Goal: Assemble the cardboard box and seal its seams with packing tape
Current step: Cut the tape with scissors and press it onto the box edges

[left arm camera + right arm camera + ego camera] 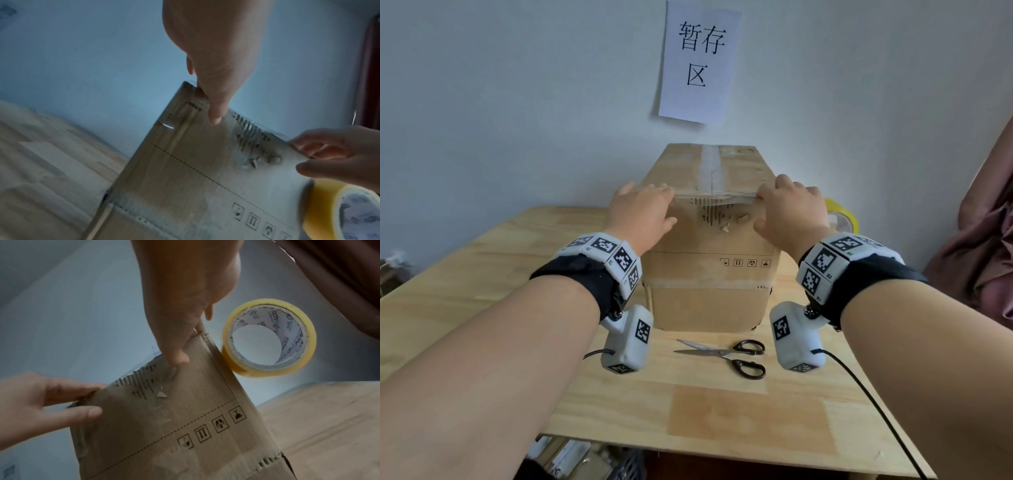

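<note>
Fingers of the left hand [642, 212] were laid nearly straight over the top front edge of the box [709, 301], thumb pressed to its front; those of the right hand [789, 210] were bent over that edge, gripped against the thumb. The box was stood on the worktop [482, 274], its top seam taped, scissors [726, 354] laid before it, a tape roll [842, 216] beside it.

Ahead of the fingers, the top of the cardboard box [678, 168] runs open to the wall [517, 102]. Between the left hand [642, 214] and the right hand [791, 212], its near edge is free. Just outside the right fingers a tape roll [843, 219] stands on edge beside the box, with cloth [986, 240] beyond it. Outside the left fingers the table [500, 260] lies open. Back of the wrists, scissors [726, 354] lie before the box.
</note>
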The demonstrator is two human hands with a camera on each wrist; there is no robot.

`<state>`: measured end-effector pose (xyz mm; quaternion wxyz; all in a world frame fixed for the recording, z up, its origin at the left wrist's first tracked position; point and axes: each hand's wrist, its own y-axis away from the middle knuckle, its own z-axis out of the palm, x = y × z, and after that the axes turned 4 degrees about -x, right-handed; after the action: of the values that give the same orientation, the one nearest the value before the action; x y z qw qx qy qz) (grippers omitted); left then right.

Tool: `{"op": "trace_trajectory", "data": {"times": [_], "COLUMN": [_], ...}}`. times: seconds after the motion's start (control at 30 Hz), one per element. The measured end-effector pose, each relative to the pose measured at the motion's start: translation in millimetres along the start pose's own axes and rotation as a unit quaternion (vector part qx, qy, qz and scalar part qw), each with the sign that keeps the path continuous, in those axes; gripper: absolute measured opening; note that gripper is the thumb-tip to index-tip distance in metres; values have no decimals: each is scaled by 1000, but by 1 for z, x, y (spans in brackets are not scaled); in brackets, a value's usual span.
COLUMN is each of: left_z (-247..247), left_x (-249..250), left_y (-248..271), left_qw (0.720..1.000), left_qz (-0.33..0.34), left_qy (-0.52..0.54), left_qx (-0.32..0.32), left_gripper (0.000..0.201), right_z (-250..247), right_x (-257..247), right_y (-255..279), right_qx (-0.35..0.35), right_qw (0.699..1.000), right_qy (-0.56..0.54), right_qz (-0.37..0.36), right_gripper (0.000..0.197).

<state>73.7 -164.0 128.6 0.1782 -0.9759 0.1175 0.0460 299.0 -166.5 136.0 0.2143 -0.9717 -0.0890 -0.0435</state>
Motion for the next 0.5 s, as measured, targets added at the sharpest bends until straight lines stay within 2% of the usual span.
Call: {"op": "trace_trajectory", "data": {"times": [0.17,0.3,0.5], "left_z": [-6,0,10], "left_x": [8,25,31], "left_y": [0,-11,-34], "left_qw": [997,994,995], "left_qz": [-3,50,67], "left_qy": [-58,-73,-44], "left_qx": [42,66,65], "left_gripper": [33,39,44], "right_z": [-3,-6,-12], "right_x": [8,17,27], "right_y": [-3,-4,-8], "right_qx": [-29,-87,-71], "right_qw": [1000,994,995], "right_qy": [5,-64,-59], "right_qz": [-8,-20,-33], "right_gripper": [35,36,39]}}
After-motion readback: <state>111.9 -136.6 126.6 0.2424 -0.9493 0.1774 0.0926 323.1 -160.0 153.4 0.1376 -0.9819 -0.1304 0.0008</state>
